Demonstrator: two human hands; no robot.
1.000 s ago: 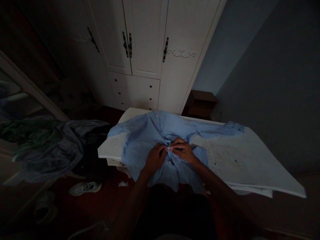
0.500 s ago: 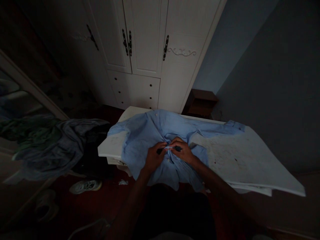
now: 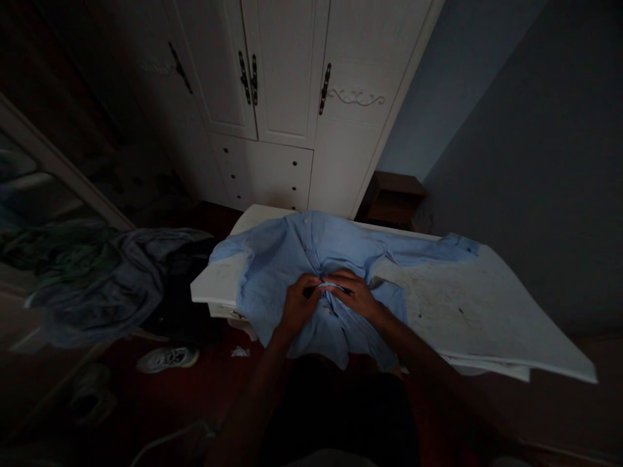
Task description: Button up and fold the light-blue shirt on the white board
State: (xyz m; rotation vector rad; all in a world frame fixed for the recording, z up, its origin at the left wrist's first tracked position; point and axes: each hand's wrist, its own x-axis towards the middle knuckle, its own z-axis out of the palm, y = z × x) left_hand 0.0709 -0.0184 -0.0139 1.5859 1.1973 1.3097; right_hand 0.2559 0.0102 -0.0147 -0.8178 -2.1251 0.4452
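Note:
A light blue button-up shirt [image 3: 275, 259] lies spread over a white table [image 3: 467, 305], its lower hem hanging over the near edge. One sleeve stretches along the far edge to the right. My left hand [image 3: 300, 299] and my right hand [image 3: 354, 295] meet at the middle of the button front. Both are closed, fingertips pinching a raised fold of the shirt between them. Whether a button sits under the fingers is hidden. One pale button shows just below the hands and another near the collar.
Behind the table stands a white wardrobe [image 3: 282, 110] with dark handles. A small brown cabinet [image 3: 396, 194] is beside it. Left of the table are heaped clothes [image 3: 107, 279]. On the red floor lie a shoe [image 3: 168, 359] and a crumpled white scrap [image 3: 240, 351].
My fingers have shifted slightly on the fold, and my right fingers now reach further over it toward my left hand. The shirt otherwise lies as before.

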